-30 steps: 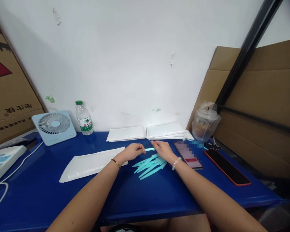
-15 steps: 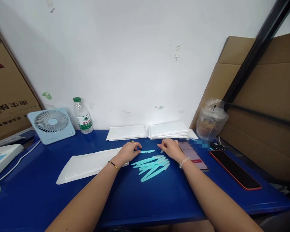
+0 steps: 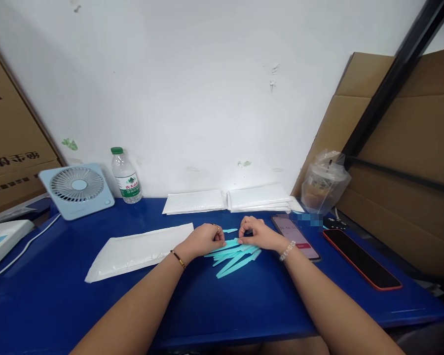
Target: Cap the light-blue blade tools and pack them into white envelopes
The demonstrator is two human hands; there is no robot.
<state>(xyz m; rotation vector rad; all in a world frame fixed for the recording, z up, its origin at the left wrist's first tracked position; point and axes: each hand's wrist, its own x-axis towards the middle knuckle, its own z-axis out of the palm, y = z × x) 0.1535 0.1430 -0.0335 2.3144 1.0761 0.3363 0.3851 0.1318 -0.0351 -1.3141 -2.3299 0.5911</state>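
Note:
Several turquoise eyebrow razors [image 3: 234, 262], slim with tapered handles, lie in a loose overlapping pile on the blue table. At the back of that pile, my left hand [image 3: 206, 240] pinches the handle end of one eyebrow razor [image 3: 231, 242]. My right hand [image 3: 258, 233] has thumb and finger closed on the other end of the same razor. Just behind it lies a single eyebrow razor [image 3: 230, 230], partly covered by my left fingers. A white padded mailer [image 3: 133, 254] lies flat to the left of my left hand.
Two stacks of white mailers [image 3: 194, 201] [image 3: 259, 197] rest against the wall. A lit phone [image 3: 299, 239] and a red-edged phone [image 3: 360, 259] lie at right, near a bagged drink cup [image 3: 322, 185]. A fan [image 3: 77, 190], water bottle [image 3: 127, 177] and power strip [image 3: 5, 241] are at left.
Both hands have come closer together and moved onto the back of the pile. Their fingers have closed on one eyebrow razor there.

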